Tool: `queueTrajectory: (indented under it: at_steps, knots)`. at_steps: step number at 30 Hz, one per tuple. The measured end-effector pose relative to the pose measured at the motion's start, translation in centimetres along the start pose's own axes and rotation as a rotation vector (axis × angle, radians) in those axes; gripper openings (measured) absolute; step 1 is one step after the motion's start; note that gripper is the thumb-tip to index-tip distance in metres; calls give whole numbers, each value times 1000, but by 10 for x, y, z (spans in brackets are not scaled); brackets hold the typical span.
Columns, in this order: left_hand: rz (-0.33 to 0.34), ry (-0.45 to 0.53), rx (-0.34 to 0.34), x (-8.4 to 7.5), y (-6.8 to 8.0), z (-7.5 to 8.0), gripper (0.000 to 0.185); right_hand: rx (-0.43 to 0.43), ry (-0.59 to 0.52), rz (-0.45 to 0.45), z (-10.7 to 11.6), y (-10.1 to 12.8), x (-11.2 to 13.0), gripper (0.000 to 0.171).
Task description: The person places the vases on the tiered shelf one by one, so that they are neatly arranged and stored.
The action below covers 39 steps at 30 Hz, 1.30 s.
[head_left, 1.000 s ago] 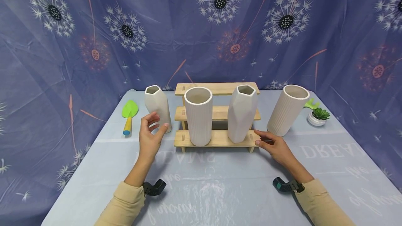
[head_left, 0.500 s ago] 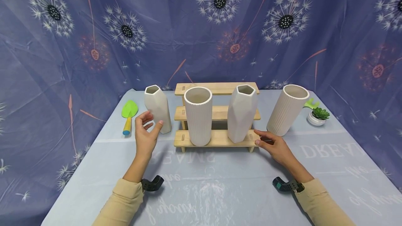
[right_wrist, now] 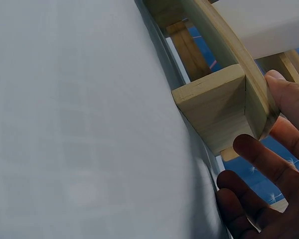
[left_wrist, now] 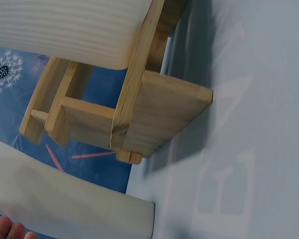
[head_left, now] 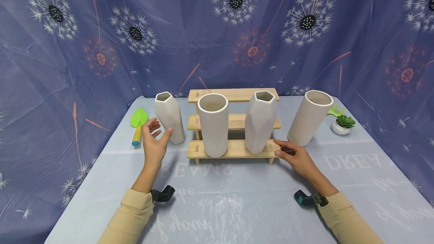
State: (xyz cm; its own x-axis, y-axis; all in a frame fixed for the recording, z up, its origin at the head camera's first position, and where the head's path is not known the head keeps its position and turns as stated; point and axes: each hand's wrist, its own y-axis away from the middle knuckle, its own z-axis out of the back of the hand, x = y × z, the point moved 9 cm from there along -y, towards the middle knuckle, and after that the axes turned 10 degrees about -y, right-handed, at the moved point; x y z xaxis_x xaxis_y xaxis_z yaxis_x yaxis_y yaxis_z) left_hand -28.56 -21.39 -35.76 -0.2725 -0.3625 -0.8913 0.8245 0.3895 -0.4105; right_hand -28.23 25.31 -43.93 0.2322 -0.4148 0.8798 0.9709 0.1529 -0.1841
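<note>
My left hand (head_left: 154,144) is spread with its fingers loosely curved, holding nothing, just beside a white faceted vase (head_left: 169,119). That vase stands on the bench (head_left: 217,210) left of the wooden stand (head_left: 237,121), toward the far edge; I cannot tell whether my thumb touches it. My right hand (head_left: 296,159) pinches the right end of the stand's lowest shelf (head_left: 237,149) lightly between thumb and forefinger, the other fingers bent loosely beside that end.

Two more white vases stand on the lowest shelf: a ribbed vase (head_left: 213,127) toward its left end and a second faceted vase (head_left: 260,123) toward its right end. Another ribbed vase (head_left: 308,119) stands on the bench right of the stand. Near the bench's left edge lies a green trowel (head_left: 138,125) with a yellow handle. By its right edge a small succulent (head_left: 345,121) sits in a white pot (head_left: 340,128), and a green tool (head_left: 335,111) shows partly behind the right-hand vase, near the far right corner. A blue dandelion-print curtain (head_left: 190,29) hangs beyond the far edge.
</note>
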Motion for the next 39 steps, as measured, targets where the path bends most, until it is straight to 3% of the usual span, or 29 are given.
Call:
queueTrajectory:
  at_steps: [9, 17, 27, 39]
  knots:
    - [24, -67, 14, 7, -9, -3, 69, 1, -8, 3, -1, -1, 0, 49]
    - [38, -99, 71, 8, -16, -8, 75, 2, -35, 0, -2, -1, 2, 47]
    - [44, -140, 127, 13, -23, -13, 79, 7, -25, -11, -3, 8, 40, 45]
    - [53, -149, 173, 20, -31, -19, 80, 7, -33, 12, -2, 8, 39, 45]
